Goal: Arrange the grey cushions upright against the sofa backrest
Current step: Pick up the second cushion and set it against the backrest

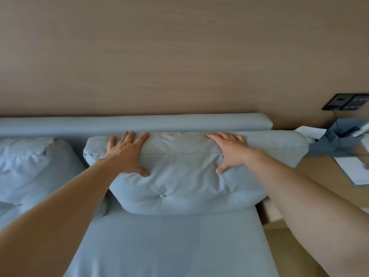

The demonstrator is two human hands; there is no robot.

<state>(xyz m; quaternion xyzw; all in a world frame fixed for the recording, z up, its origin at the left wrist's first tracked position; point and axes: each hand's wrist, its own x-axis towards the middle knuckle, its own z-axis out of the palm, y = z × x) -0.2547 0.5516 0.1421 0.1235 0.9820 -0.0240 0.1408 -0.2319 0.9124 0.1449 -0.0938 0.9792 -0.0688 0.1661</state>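
A large grey cushion (pixel 179 176) with a button in its front stands upright against the sofa backrest (pixel 139 121), at the sofa's right end. My left hand (pixel 127 152) lies over its top edge on the left, fingers spread behind the top and thumb on the front. My right hand (pixel 229 150) grips the top edge on the right in the same way. A second grey cushion (pixel 34 166) leans against the backrest at the left, partly cut off by the frame edge.
The grey sofa seat (pixel 169 242) stretches toward me. A wooden side table (pixel 319 170) at the right carries papers (pixel 353 170) and a blue cloth (pixel 339 138). A black socket panel (pixel 345 104) is on the wood-panelled wall (pixel 179 56).
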